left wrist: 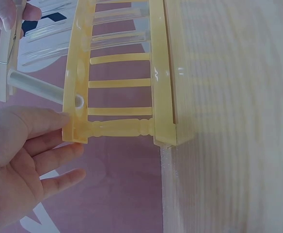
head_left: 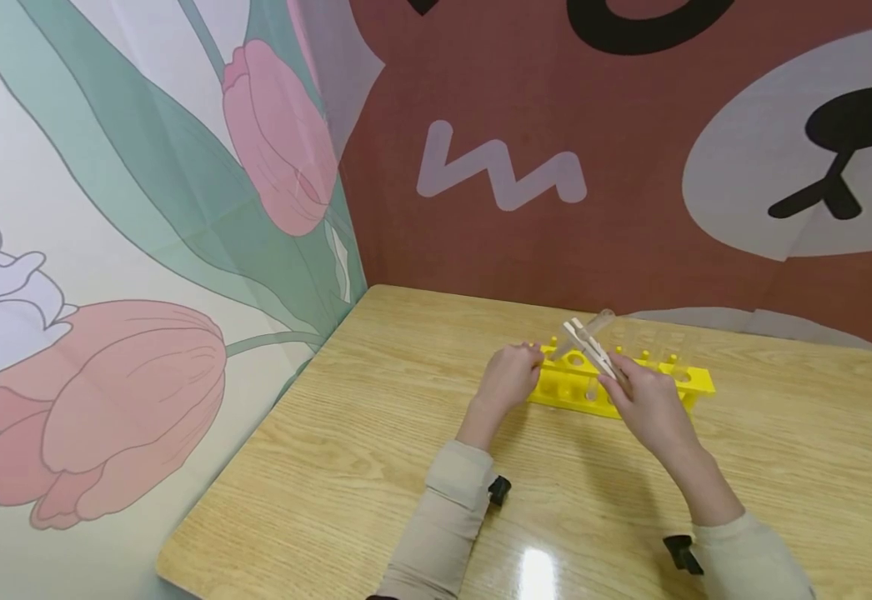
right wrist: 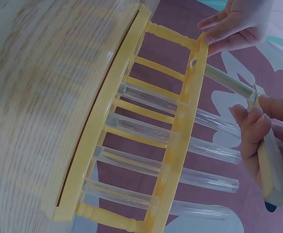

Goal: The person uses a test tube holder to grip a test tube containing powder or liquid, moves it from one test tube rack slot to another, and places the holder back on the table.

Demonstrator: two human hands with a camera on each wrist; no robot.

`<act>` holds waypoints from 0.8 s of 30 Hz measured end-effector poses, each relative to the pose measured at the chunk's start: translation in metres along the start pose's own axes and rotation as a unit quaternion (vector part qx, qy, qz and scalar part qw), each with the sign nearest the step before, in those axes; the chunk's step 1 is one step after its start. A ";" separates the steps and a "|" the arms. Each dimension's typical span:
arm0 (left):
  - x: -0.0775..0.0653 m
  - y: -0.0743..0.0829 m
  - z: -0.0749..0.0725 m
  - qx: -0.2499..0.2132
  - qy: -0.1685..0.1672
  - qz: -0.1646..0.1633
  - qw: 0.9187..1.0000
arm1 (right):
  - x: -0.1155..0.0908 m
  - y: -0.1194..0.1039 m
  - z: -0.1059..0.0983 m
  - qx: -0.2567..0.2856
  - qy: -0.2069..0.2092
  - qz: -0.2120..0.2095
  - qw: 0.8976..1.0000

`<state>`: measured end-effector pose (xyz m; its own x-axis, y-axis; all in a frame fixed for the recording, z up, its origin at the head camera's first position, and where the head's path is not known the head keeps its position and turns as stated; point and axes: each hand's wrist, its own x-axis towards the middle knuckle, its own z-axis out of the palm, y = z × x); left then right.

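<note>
My left hand point(head_left: 509, 375) pinches the left end of a yellow test tube rack point(head_left: 694, 382), thumb and index finger at the corner of its upper bar point(left wrist: 70, 116). The other fingers spread below. In my right hand point(head_left: 652, 408) is a wooden test tube clamp point(head_left: 589, 348), gripped between thumb and fingers. The clamp's jaws hold a clear test tube point(right wrist: 228, 80), which leans at a slant. Its lower end sits right at the hole nearest my left hand. Several other clear test tubes point(right wrist: 204, 179) stand in the rack, towards its right end.
The rack stands on a light wood-grain table point(head_left: 376, 417) near its back edge. Behind it hangs a brown cloth point(head_left: 518, 250) with a cartoon face; a tulip-print cloth point(head_left: 158, 208) covers the left side. Black straps point(head_left: 684, 554) show at the sleeve cuffs.
</note>
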<state>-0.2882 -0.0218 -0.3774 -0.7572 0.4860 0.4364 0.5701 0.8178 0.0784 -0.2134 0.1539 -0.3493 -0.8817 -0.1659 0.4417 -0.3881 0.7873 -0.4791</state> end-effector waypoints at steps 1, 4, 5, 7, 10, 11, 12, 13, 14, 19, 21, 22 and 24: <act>0.000 0.000 0.000 0.000 0.001 0.002 1.000 | 0.000 0.000 0.000 0.000 0.000 -0.001 1.000; 0.000 0.000 0.000 0.001 -0.001 0.003 1.000 | 0.000 0.000 0.000 0.001 0.002 -0.002 1.000; 0.001 0.000 0.000 0.003 -0.002 0.003 1.000 | 0.000 0.000 0.000 0.001 0.002 -0.003 1.000; 0.001 0.000 0.000 0.003 -0.003 0.001 1.000 | 0.000 0.001 0.000 0.002 0.002 -0.003 1.000; 0.000 0.000 -0.001 0.002 -0.006 0.000 1.000 | 0.000 0.001 0.001 0.002 0.000 -0.004 1.000; 0.000 0.000 -0.001 0.000 -0.006 0.000 1.000 | -0.001 0.001 0.001 0.001 0.001 -0.005 1.000; 0.000 0.000 0.000 -0.001 -0.006 0.000 1.000 | -0.001 0.001 0.001 0.001 0.002 -0.005 1.000; 0.000 0.000 0.000 -0.001 -0.006 0.000 1.000 | -0.001 0.001 0.001 0.001 0.002 -0.006 1.000; 0.000 0.000 0.000 -0.001 -0.006 0.001 1.000 | -0.001 0.001 0.002 0.000 0.004 -0.008 1.000; 0.000 0.001 -0.001 -0.003 -0.014 -0.005 1.000 | -0.001 0.001 0.002 -0.001 0.009 -0.013 1.000; 0.000 0.001 -0.001 -0.004 -0.016 -0.007 1.000 | -0.001 0.001 0.002 -0.002 0.008 -0.012 1.000; 0.000 0.001 -0.001 -0.005 -0.016 -0.008 1.000 | -0.001 0.001 0.002 -0.002 0.006 -0.011 1.000; 0.000 0.000 -0.001 -0.005 -0.014 -0.008 1.000 | 0.000 0.001 0.002 -0.002 0.003 -0.009 1.000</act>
<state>-0.2880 -0.0217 -0.3762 -0.7751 0.4815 0.4091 0.5605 0.8228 0.0936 -0.2143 0.1534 -0.3516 -0.8729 -0.1770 0.4548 -0.4032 0.7866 -0.4677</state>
